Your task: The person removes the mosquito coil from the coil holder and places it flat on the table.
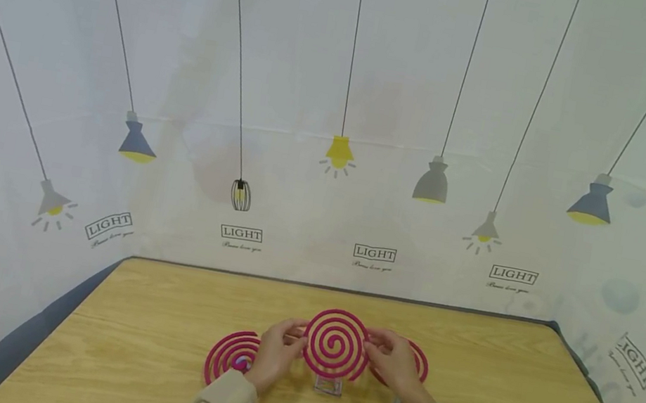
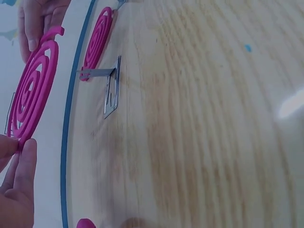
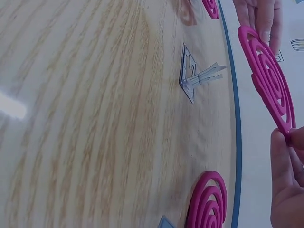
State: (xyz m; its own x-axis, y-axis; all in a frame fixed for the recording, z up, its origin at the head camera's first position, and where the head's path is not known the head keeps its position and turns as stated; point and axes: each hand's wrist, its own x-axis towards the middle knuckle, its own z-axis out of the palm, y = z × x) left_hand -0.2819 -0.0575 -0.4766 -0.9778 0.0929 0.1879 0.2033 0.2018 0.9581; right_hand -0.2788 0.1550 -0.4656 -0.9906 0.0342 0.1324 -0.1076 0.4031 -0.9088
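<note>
Both hands hold a magenta mosquito coil (image 1: 333,343) upright by its opposite edges. My left hand (image 1: 276,353) pinches its left rim between thumb and fingers. At the right rim my right hand (image 1: 396,365) pinches it in the same way. Below the coil a small metal coil stand (image 1: 328,386) sits flat on the table, its prongs raised, as the right wrist view shows. The held coil is apart from that stand (image 3: 188,78) in both wrist views.
A second magenta coil (image 1: 220,355) is at the left, partly behind the left hand, with metal at its middle. A third coil (image 1: 422,368) is at the right, partly hidden by the right hand. The wooden table (image 1: 165,303) ends at a lamp-printed cloth backdrop (image 1: 319,222).
</note>
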